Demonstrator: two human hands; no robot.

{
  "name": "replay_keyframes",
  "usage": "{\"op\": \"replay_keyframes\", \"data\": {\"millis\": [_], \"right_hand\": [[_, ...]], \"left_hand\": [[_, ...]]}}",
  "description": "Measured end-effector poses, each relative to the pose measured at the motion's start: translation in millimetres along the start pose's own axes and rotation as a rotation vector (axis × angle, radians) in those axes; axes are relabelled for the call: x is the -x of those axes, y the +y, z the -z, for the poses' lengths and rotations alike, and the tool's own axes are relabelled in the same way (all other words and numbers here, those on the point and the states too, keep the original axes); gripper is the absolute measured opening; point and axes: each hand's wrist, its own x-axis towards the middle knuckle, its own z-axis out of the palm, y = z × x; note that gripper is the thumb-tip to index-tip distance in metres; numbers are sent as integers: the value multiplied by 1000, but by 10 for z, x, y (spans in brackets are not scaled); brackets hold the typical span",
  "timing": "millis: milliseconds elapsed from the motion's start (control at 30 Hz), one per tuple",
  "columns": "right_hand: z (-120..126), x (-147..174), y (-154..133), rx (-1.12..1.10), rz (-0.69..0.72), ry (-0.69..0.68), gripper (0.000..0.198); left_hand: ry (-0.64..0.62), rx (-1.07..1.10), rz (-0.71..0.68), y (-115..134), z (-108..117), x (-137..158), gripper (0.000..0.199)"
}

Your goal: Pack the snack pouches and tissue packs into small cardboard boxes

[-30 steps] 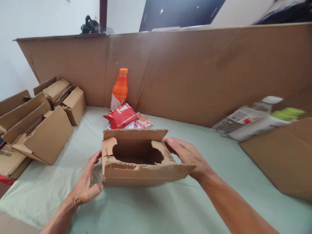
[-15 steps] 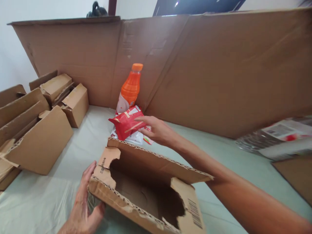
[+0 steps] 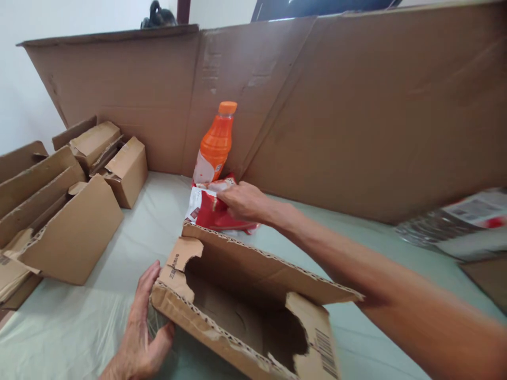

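An open cardboard box (image 3: 257, 274) with torn flap edges is tilted in front of me, its inside visible. My left hand (image 3: 142, 330) grips its near left corner, fingers along the end and thumb at the front side. Beyond the far flap, my right hand (image 3: 245, 203) has its fingers closed on a red snack packet (image 3: 208, 211) with a white end. More packaging lies under and behind that packet, partly hidden. An orange drink bottle (image 3: 216, 142) stands upright just behind the packets.
Several open cardboard boxes (image 3: 75, 232) cluster at the left. A tall cardboard panel (image 3: 336, 116) stands across the back of the pale green cloth surface (image 3: 158, 211). At the right lies a clear plastic pack with a label (image 3: 471, 216). Dark hair (image 3: 158, 18) shows above the panel.
My right hand has gone from open fingers against a red packet to a closed grip. The red packaging has turned and flattened, showing a white end. My left hand stays at the box corner.
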Motion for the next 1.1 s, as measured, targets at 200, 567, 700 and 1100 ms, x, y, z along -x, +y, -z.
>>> {"op": "replay_keyframes", "data": {"millis": [200, 567, 700, 1100], "right_hand": [[-135, 980, 14, -52, -203, -46, 26], [-511, 2409, 273, -483, -426, 365, 14], [-244, 2740, 221, -653, -505, 574, 13], [763, 2754, -704, -1229, -373, 1272, 16]], "left_hand": [[11, 47, -62, 24, 13, -54, 77], [186, 99, -108, 228, 229, -112, 70], [244, -74, -348, 648, 415, -159, 66], [137, -545, -584, 1077, 473, -395, 34]]}}
